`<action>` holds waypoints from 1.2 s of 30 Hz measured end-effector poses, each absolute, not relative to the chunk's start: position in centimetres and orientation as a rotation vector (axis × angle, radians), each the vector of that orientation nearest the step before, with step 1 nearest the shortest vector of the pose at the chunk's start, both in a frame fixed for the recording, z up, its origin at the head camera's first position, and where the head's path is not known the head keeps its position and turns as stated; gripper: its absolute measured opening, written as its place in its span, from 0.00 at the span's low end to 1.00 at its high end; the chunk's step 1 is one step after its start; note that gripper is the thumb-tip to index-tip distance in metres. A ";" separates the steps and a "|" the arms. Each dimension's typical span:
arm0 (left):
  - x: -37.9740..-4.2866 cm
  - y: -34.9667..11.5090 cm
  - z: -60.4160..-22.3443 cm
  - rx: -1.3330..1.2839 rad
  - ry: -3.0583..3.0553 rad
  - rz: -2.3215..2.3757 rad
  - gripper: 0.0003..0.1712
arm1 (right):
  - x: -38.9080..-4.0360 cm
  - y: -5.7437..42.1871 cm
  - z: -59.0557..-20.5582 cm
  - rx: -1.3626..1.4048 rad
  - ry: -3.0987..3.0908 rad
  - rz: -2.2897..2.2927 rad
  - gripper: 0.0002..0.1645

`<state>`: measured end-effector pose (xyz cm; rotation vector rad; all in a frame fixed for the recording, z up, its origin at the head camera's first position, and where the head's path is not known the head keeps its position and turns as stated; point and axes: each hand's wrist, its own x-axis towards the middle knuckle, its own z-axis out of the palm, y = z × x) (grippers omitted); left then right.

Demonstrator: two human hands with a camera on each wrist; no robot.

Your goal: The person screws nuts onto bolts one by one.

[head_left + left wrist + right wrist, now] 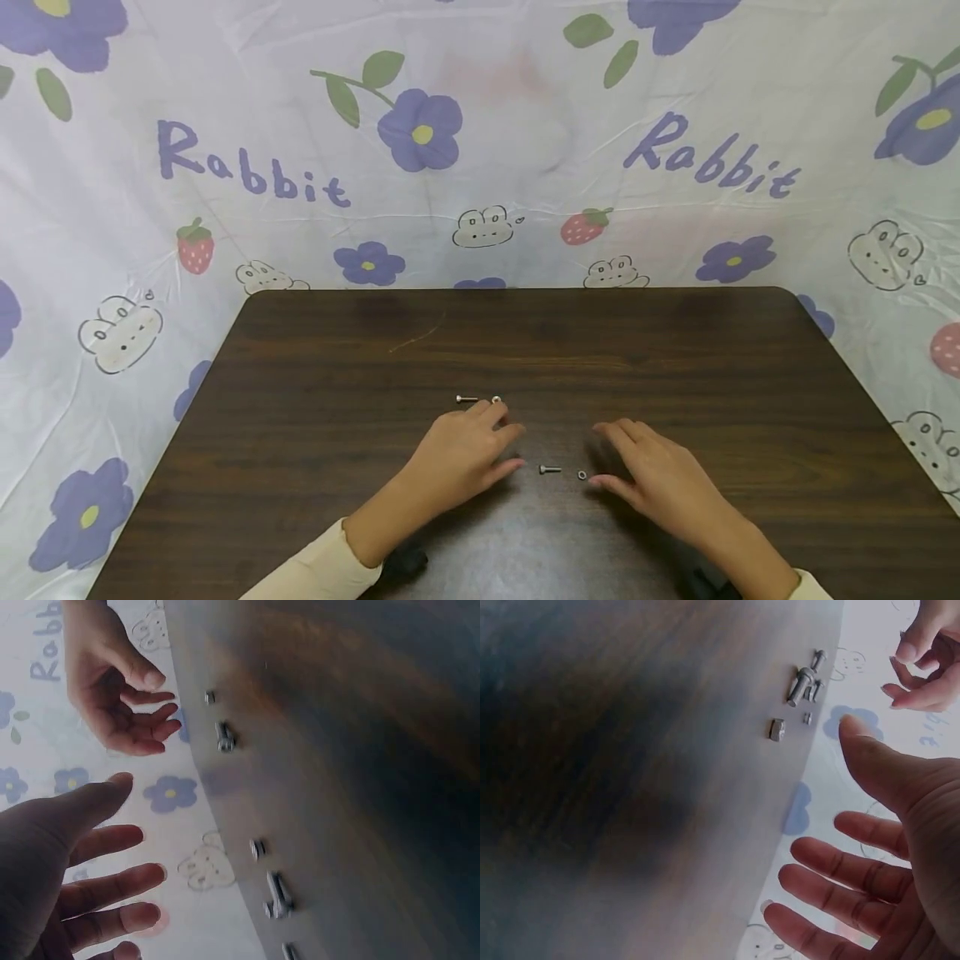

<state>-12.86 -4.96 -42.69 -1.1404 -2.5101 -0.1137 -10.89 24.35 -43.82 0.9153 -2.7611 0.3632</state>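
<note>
Your left hand (467, 454) was released, its fingers apart and loosely extended, with nothing in its grasp. Your right hand (662, 477) was relaxed in the same way, the thumb well away from the spread fingers and the palm bare. Between the two hands, on the brown table (675, 358), lay a bolt (550, 469), with a nut (582, 475) near it on your right thumb's side. The head view put that nut just beside the thumb tip, but the right wrist view showed them apart. By your left fingertips in the head view lay a second bolt (467, 398) and a second nut (497, 399). The left wrist view caught a third bolt (289, 951), cut off by its lower edge.
</note>
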 end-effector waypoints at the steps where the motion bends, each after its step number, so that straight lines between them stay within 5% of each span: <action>1: -12.8 -4.7 -42.8 -1.151 -2.512 -0.106 0.20 | -10.9 24.3 -43.9 0.926 -2.759 0.363 0.38; 36: -12.8 0.4 -45.4 -1.106 -2.805 -0.098 0.09 | -10.4 23.0 -44.9 1.018 -2.776 0.301 0.15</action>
